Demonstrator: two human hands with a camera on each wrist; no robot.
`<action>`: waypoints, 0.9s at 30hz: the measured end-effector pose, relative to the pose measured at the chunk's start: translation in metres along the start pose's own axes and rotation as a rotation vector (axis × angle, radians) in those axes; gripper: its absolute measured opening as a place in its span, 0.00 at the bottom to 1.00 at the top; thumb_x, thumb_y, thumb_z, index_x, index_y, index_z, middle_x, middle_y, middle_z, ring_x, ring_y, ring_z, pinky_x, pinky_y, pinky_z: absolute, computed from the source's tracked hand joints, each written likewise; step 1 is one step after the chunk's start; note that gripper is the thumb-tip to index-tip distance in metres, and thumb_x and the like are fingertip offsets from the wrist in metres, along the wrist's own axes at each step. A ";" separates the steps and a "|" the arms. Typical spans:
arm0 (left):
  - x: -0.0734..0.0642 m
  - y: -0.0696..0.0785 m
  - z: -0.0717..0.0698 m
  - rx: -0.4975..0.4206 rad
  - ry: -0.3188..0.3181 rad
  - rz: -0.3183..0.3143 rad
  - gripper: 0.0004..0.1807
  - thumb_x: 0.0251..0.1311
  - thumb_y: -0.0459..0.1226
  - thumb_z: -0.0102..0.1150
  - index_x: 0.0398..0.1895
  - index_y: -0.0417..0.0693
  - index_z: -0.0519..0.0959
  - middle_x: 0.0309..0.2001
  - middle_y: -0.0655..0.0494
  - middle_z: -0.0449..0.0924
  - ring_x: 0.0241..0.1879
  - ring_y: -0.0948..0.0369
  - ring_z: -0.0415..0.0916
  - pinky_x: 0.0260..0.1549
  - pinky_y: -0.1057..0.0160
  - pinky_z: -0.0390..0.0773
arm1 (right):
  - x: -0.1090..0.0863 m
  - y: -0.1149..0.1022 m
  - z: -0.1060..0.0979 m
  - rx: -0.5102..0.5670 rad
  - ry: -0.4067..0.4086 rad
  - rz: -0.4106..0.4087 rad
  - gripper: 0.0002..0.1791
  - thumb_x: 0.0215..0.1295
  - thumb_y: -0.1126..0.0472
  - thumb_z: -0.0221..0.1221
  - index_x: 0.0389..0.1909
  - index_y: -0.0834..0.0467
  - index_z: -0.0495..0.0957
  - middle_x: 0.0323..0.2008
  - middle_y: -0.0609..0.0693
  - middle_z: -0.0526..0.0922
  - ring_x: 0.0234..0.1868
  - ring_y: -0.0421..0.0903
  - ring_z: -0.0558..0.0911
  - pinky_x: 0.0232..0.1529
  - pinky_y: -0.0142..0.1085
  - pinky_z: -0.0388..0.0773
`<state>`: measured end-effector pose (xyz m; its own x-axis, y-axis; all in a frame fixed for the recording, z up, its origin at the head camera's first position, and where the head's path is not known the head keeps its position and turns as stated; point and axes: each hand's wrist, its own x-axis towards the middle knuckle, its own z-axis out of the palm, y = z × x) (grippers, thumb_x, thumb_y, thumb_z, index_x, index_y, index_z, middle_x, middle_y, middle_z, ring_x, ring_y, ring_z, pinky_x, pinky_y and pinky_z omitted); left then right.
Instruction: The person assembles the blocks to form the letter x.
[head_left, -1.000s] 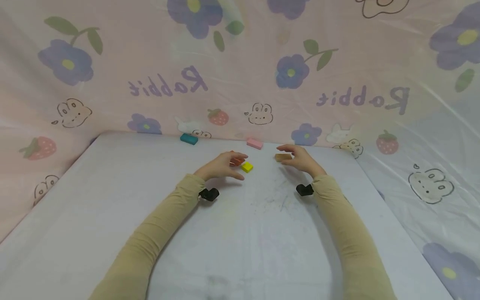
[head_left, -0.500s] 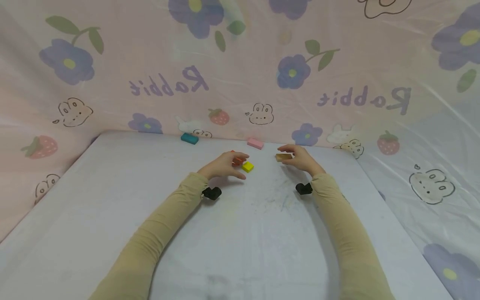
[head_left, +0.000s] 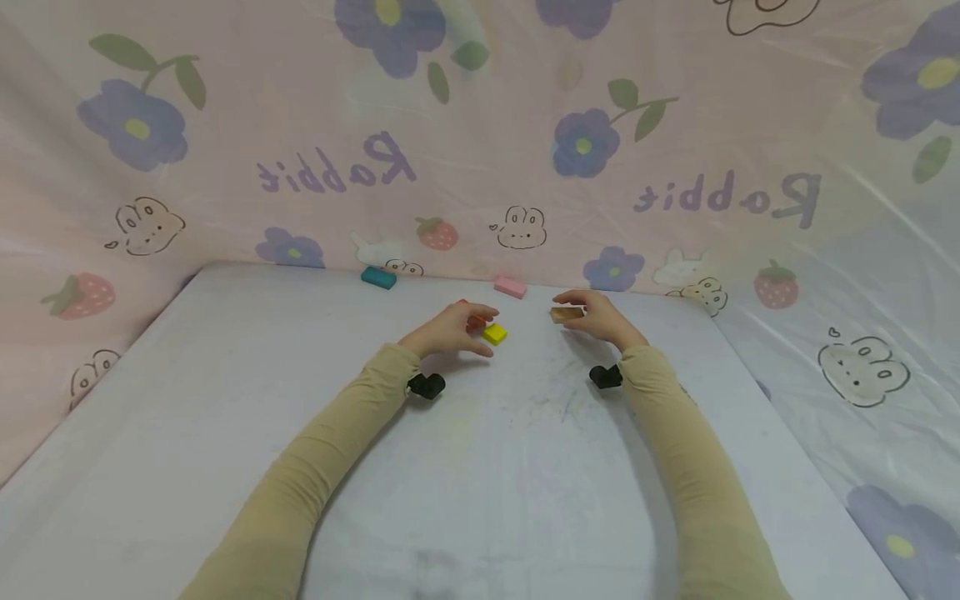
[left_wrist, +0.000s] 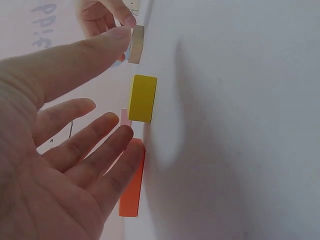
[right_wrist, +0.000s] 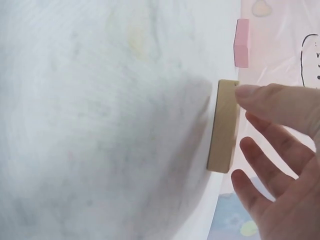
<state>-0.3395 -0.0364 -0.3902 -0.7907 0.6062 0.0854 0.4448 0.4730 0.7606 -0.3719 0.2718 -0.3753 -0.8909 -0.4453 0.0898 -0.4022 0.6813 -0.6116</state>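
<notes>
My left hand hovers with fingers spread beside a small yellow block. An orange block lies behind its fingers, mostly covered in the head view. The left wrist view has the yellow block past the fingertips, with space between thumb and fingers. My right hand is around a tan wooden block, its fingers loosely bent. In the right wrist view the thumb tip overlaps one end of the wooden block; whether it touches I cannot tell. The other fingers stand apart from it.
A teal block and a pink block lie along the back edge of the white table. Behind them rises a printed curtain, which also closes off both sides. A black wrist camera hangs under the left wrist.
My left hand has shifted slightly to the right and now covers more of the orange block. The right hand stays almost where it was, and the blocks lie in place.
</notes>
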 end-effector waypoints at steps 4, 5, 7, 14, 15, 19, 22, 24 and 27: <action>0.003 0.001 0.000 0.009 0.007 0.006 0.40 0.46 0.36 0.75 0.65 0.38 0.68 0.60 0.43 0.72 0.57 0.51 0.70 0.60 0.58 0.66 | 0.002 0.002 0.001 -0.001 -0.010 0.025 0.26 0.58 0.74 0.62 0.59 0.66 0.72 0.60 0.63 0.71 0.63 0.59 0.67 0.64 0.55 0.58; 0.004 0.002 0.000 0.012 0.006 0.006 0.40 0.47 0.36 0.75 0.65 0.38 0.68 0.61 0.43 0.71 0.57 0.51 0.70 0.60 0.59 0.66 | 0.002 0.002 0.001 -0.004 -0.011 0.033 0.26 0.58 0.74 0.61 0.59 0.66 0.72 0.61 0.63 0.71 0.63 0.59 0.67 0.64 0.55 0.58; 0.005 0.004 0.001 0.012 0.000 0.003 0.39 0.47 0.35 0.74 0.65 0.38 0.68 0.61 0.44 0.71 0.58 0.52 0.69 0.60 0.59 0.66 | 0.002 0.001 0.001 -0.012 -0.017 0.048 0.26 0.59 0.74 0.61 0.60 0.66 0.72 0.61 0.63 0.71 0.63 0.59 0.66 0.64 0.54 0.58; 0.010 0.005 0.005 0.010 -0.010 -0.017 0.38 0.48 0.34 0.73 0.65 0.40 0.69 0.62 0.46 0.70 0.57 0.55 0.70 0.58 0.62 0.68 | 0.005 0.001 0.001 -0.034 -0.024 0.066 0.26 0.58 0.74 0.61 0.60 0.65 0.72 0.61 0.63 0.71 0.63 0.59 0.66 0.64 0.52 0.59; 0.011 0.005 0.005 0.016 -0.011 -0.018 0.38 0.48 0.34 0.73 0.65 0.40 0.69 0.62 0.46 0.70 0.57 0.55 0.70 0.58 0.63 0.68 | 0.005 0.002 0.001 -0.035 -0.022 0.066 0.26 0.58 0.74 0.61 0.59 0.66 0.72 0.60 0.63 0.71 0.63 0.59 0.66 0.64 0.52 0.59; 0.013 0.002 0.007 0.028 -0.017 -0.021 0.37 0.49 0.33 0.73 0.65 0.40 0.69 0.62 0.47 0.70 0.57 0.55 0.70 0.58 0.63 0.68 | 0.006 0.005 0.002 -0.037 -0.021 0.075 0.26 0.57 0.74 0.61 0.59 0.66 0.73 0.60 0.64 0.72 0.61 0.59 0.67 0.63 0.52 0.60; 0.014 0.000 0.008 0.022 -0.021 -0.027 0.36 0.50 0.32 0.72 0.65 0.40 0.69 0.62 0.47 0.71 0.57 0.55 0.70 0.57 0.64 0.68 | 0.008 0.007 0.005 -0.041 -0.031 0.097 0.26 0.58 0.74 0.61 0.60 0.64 0.73 0.60 0.63 0.71 0.61 0.59 0.67 0.63 0.53 0.60; 0.015 0.000 0.008 0.017 -0.024 -0.029 0.36 0.50 0.30 0.71 0.64 0.39 0.69 0.62 0.48 0.71 0.57 0.55 0.71 0.57 0.64 0.68 | 0.009 0.008 0.006 -0.046 -0.037 0.110 0.26 0.58 0.74 0.60 0.60 0.63 0.73 0.61 0.63 0.71 0.62 0.59 0.67 0.63 0.53 0.59; 0.016 -0.001 0.008 0.011 -0.031 -0.033 0.34 0.51 0.29 0.70 0.64 0.38 0.70 0.61 0.48 0.72 0.57 0.55 0.71 0.57 0.64 0.68 | 0.009 0.008 0.007 -0.067 -0.042 0.116 0.26 0.58 0.73 0.60 0.60 0.63 0.73 0.61 0.63 0.71 0.62 0.58 0.67 0.64 0.53 0.59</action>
<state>-0.3487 -0.0219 -0.3946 -0.7919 0.6093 0.0400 0.4228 0.4999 0.7559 -0.3820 0.2689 -0.3852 -0.9234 -0.3838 -0.0122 -0.3111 0.7665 -0.5618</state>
